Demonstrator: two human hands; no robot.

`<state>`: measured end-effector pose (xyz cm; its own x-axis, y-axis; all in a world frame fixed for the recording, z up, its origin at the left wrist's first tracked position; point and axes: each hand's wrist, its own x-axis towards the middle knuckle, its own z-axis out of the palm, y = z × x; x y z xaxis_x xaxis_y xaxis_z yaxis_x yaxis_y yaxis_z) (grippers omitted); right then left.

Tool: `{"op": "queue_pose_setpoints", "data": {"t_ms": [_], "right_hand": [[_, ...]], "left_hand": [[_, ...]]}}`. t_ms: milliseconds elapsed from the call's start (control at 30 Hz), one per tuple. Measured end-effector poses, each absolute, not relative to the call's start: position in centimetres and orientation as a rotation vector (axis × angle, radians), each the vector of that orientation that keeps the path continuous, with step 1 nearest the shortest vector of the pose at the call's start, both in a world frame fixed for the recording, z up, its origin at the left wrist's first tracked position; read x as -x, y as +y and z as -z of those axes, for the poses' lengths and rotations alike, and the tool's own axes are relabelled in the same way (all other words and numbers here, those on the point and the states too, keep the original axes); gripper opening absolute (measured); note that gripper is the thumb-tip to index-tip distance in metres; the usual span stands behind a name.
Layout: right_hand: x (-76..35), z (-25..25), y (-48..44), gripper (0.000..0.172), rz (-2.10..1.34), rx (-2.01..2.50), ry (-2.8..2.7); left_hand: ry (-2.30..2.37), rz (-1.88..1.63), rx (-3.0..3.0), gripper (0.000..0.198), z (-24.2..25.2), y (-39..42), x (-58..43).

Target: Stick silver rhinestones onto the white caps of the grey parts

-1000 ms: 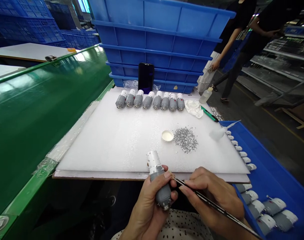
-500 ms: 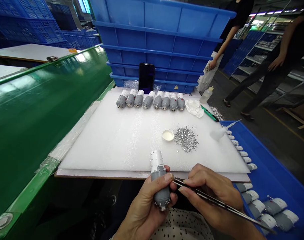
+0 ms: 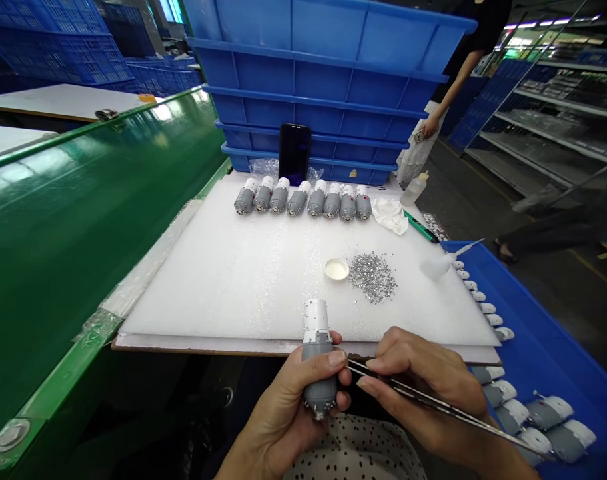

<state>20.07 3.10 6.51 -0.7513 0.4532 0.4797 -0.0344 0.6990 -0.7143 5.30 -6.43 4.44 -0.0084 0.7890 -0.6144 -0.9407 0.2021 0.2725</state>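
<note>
My left hand point(image 3: 303, 393) is wrapped round a grey and white capsule-shaped model point(image 3: 317, 321), its white end pointing up and away from me. Small studs dot its surface. Between thumb and fingers of my right hand point(image 3: 428, 387) is a pair of tweezers point(image 3: 448, 407), whose tips reach close to my left thumb beside the model. Whether the tips grip anything is too small to tell. Beyond my hands, a heap of tiny silvery pieces point(image 3: 373, 277) lies on the white foam sheet point(image 3: 223, 287), next to a small round dish point(image 3: 336, 269) with pale contents.
Several similar models point(image 3: 315, 200) line the sheet's back edge, before a phone point(image 3: 294, 155) and stacked blue crates point(image 3: 323, 73). A blue bin point(image 3: 548, 333) at right holds more. A tissue point(image 3: 390, 215), green-handled tool point(image 3: 421, 227) and squeeze bottle point(image 3: 414, 189) sit back right. Another person point(image 3: 448, 93) stands behind.
My left hand has turned the model slightly, so it stands straighter. The tweezers stay beside it. At right, a person in dark clothes has mostly moved out of view.
</note>
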Motion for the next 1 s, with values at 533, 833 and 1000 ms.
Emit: {"op": "queue_pose_setpoints", "data": {"t_ms": [533,833,1000], "right_hand": [[-19.59,-5.9,2.28,0.017,-0.847,0.332,-2.187],[-19.81,-6.24,2.39,0.013,-0.935,0.379,-2.214],[-19.8,-6.31,2.77,0.012,-1.083,0.488,-2.2]], "left_hand": [[0.812,-1.445,0.184,0.016,-4.72,-6.62,-5.79],[0.817,-1.457,0.2,0.018,-4.61,-6.38,-5.67],[0.818,-1.451,0.196,0.018,-4.7,-6.62,-5.68]]}}
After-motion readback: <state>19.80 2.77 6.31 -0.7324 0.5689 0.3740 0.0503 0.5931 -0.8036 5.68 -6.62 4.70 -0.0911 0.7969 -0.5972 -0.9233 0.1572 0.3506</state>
